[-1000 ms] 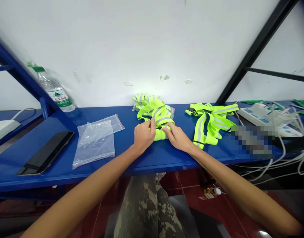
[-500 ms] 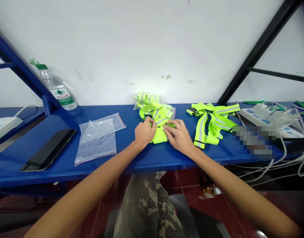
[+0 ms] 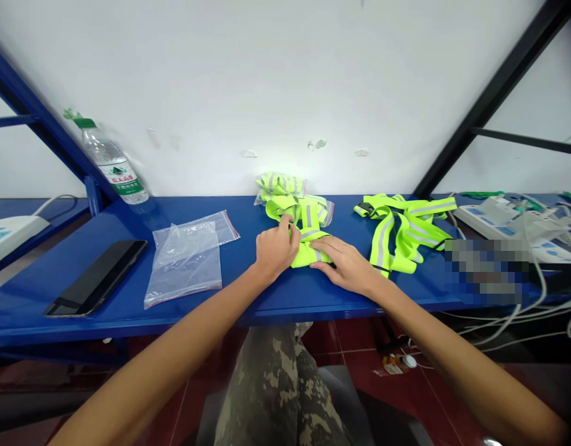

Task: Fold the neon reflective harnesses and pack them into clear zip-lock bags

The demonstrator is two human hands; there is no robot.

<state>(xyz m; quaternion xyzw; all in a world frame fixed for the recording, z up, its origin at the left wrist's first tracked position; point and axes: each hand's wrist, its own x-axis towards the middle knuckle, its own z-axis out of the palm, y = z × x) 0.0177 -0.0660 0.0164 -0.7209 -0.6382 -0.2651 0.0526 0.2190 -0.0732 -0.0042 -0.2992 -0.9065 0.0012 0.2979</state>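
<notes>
Soft yellow-green reflective vest straps (image 3: 308, 255) lay folded on the blue metal shelf (image 3: 127, 310). They looked light and floppy, easy to pinch at the fold. The left hand (image 3: 276, 251) pinched the top, and the right hand (image 3: 345, 266) pressed flat, fingers open.

The folded neon-yellow reflective fabric vest (image 3: 310, 253) before me carries silver-grey stripes, like the loose neon-yellow strap vest (image 3: 392, 232) beside it. The steel surface (image 3: 248, 297) is deep blue, and my trousers (image 3: 276, 396) show grey-green camouflage blotches.
</notes>
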